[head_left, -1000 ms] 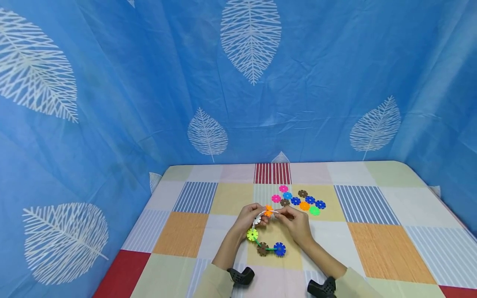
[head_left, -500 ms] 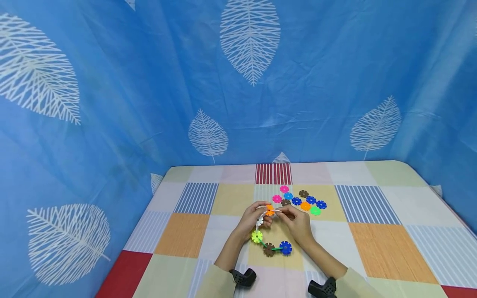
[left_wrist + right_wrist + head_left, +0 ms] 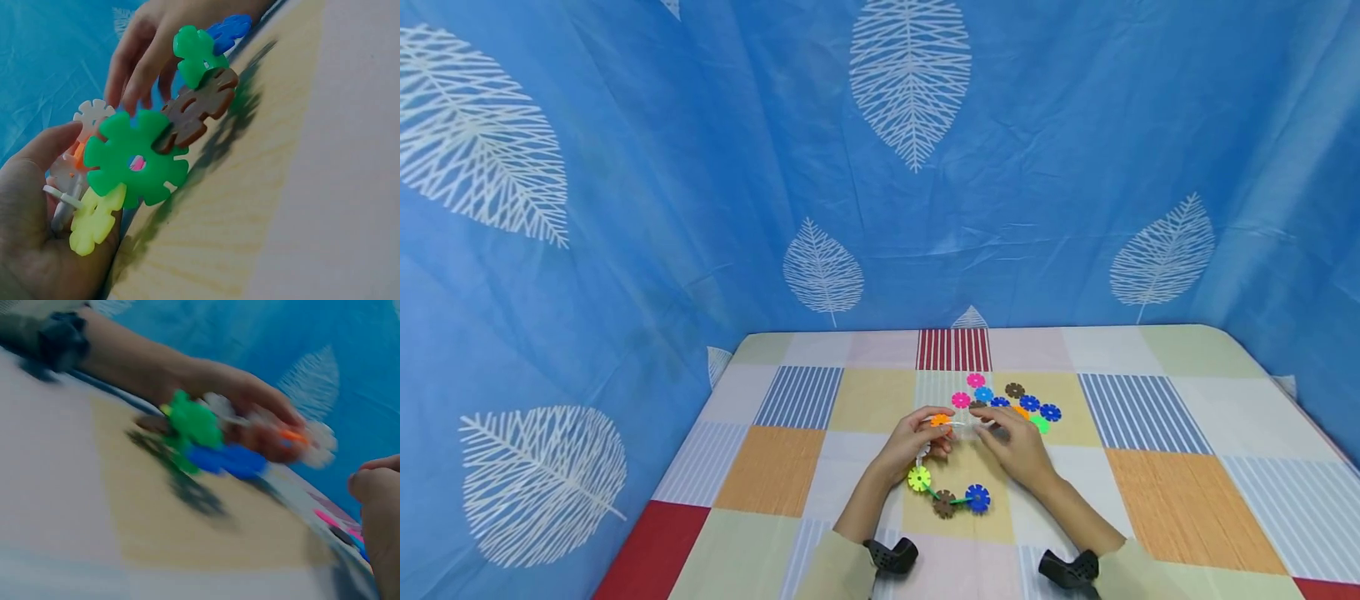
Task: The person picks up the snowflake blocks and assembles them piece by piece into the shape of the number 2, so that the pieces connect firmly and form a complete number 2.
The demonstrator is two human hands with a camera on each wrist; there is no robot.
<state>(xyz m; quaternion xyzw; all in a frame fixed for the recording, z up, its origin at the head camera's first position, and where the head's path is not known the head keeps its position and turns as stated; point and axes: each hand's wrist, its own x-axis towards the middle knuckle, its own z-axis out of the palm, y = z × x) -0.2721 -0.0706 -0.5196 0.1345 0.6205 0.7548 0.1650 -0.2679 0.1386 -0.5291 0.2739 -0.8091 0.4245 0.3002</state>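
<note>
- Just short of the loose discs (image 3: pixel 1030 402), the chain (image 3: pixel 944 504) is held up over the bench (image 3: pixel 876 400).
- I have the left hand (image 3: pixel 908 443) with its grip clamped on the orange disc (image 3: pixel 940 421).
- Farther from the loose discs, the yellow disc (image 3: pixel 919 478), brown disc (image 3: pixel 197 112) and blue disc (image 3: pixel 977 498) hang in a curve.
- Nearest the loose discs, I see the right hand (image 3: pixel 1021 443), grip slack, fingers apart from the white disc (image 3: pixel 94 112) ending the chain.
</note>
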